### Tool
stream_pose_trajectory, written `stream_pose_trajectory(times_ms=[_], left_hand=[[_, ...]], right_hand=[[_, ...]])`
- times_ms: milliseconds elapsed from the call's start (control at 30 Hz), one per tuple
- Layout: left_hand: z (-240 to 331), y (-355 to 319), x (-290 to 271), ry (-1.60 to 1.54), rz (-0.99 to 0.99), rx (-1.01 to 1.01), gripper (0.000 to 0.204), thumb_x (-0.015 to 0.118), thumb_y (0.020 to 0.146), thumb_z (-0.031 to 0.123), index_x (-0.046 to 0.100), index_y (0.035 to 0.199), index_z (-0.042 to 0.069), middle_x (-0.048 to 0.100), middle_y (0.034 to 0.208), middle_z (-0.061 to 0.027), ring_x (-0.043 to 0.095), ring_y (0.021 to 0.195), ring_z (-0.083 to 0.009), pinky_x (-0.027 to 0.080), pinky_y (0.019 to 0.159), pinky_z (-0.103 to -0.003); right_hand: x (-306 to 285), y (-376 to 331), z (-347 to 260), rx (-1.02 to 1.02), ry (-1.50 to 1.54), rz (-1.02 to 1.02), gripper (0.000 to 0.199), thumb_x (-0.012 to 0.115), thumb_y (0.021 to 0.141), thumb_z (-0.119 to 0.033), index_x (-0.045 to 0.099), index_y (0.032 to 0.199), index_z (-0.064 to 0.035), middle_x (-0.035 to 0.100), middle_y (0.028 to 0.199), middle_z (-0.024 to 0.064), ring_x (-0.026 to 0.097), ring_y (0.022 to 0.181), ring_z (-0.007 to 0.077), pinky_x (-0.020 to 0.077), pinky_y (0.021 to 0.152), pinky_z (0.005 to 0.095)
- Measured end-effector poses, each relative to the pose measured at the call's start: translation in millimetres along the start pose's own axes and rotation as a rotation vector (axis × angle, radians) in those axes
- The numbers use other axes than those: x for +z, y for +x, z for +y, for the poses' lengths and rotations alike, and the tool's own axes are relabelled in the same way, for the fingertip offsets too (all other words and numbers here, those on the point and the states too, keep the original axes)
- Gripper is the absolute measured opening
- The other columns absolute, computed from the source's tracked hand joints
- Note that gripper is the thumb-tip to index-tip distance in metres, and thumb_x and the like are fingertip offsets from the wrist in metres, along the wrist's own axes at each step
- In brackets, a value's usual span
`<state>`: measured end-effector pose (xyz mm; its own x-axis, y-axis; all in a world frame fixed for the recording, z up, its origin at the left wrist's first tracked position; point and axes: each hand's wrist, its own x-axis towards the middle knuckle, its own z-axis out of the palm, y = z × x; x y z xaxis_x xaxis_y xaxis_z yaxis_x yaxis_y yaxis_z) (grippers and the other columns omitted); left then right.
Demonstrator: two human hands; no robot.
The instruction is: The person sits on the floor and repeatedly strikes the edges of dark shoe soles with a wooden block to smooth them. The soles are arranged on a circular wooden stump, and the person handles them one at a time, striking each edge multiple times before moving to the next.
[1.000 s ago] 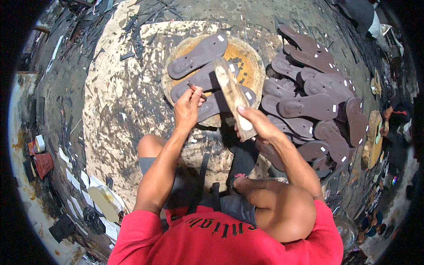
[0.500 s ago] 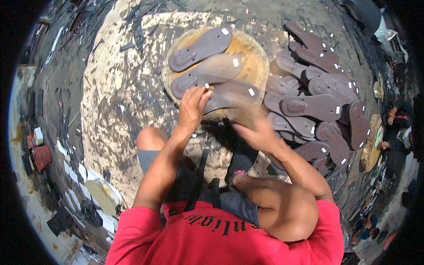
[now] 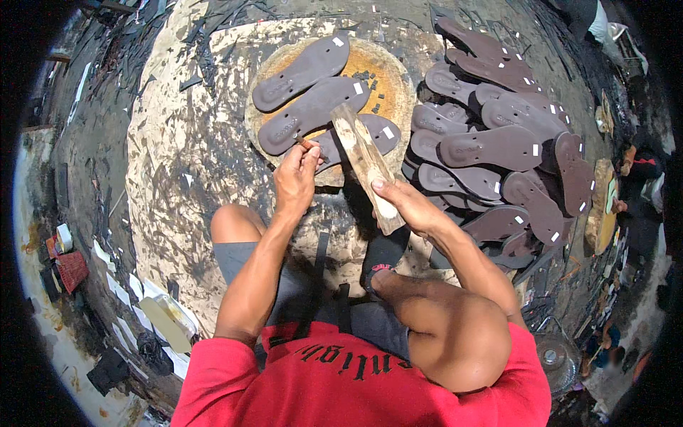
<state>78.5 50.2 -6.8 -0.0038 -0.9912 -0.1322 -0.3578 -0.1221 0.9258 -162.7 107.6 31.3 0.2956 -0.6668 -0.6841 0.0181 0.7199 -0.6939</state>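
Three dark sandal soles lie on a round wooden block (image 3: 407, 96): a far sole (image 3: 302, 72), a middle sole (image 3: 320, 110) and a near sole (image 3: 380, 135). My left hand (image 3: 293, 181) is closed round a short brown punch-like tool (image 3: 306, 143). Its tip meets the middle sole near the left end; whether it presses in cannot be made out. In my right hand (image 3: 413, 204) is a flat wooden stick (image 3: 364, 158), gripped at its near end. The stick slants over the near sole, its far end just above the middle one, and hides part of the near sole.
Small dark cut bits (image 3: 364, 75) lie on the block. A heap of similar soles (image 3: 491, 149) with white tags spreads to the right. Under the block is a stained pale sheet (image 3: 185, 135). White strips and a tray (image 3: 167, 317) lie at the lower left.
The punch-like tool in my left hand has tilted, and the wooden stick, blurred before, now shows plainly over the near sole. The whole view has shifted slightly.
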Motion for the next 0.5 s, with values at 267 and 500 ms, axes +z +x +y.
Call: stream_pose_trajectory(times_ms=[267, 500], left_hand=[[0, 5, -5, 0.089, -0.021, 0.022, 0.02, 0.063, 0.105, 0.018, 0.07, 0.111, 0.0, 0.075, 0.099, -0.0115, 0.074, 0.089, -0.0204, 0.057, 0.078, -0.035], [4, -1, -1, 0.254, 0.013, 0.306, 0.015, 0.067, 0.101, 0.014, 0.069, 0.107, 0.0, 0.073, 0.1, -0.0184, 0.071, 0.091, -0.0368, 0.055, 0.08, -0.043]], right_hand=[[-21, -50, -85, -0.272, 0.202, -0.07, 0.049, 0.059, 0.103, -0.05, 0.057, 0.116, -0.0025, 0.069, 0.088, 0.0106, 0.07, 0.069, 0.0191, 0.059, 0.059, 0.0324], [10, -97, -174, -0.271, 0.012, 0.195, 0.049, 0.058, 0.103, -0.049, 0.062, 0.117, -0.0019, 0.069, 0.087, 0.0071, 0.068, 0.069, 0.0167, 0.0561, 0.063, 0.0316]])
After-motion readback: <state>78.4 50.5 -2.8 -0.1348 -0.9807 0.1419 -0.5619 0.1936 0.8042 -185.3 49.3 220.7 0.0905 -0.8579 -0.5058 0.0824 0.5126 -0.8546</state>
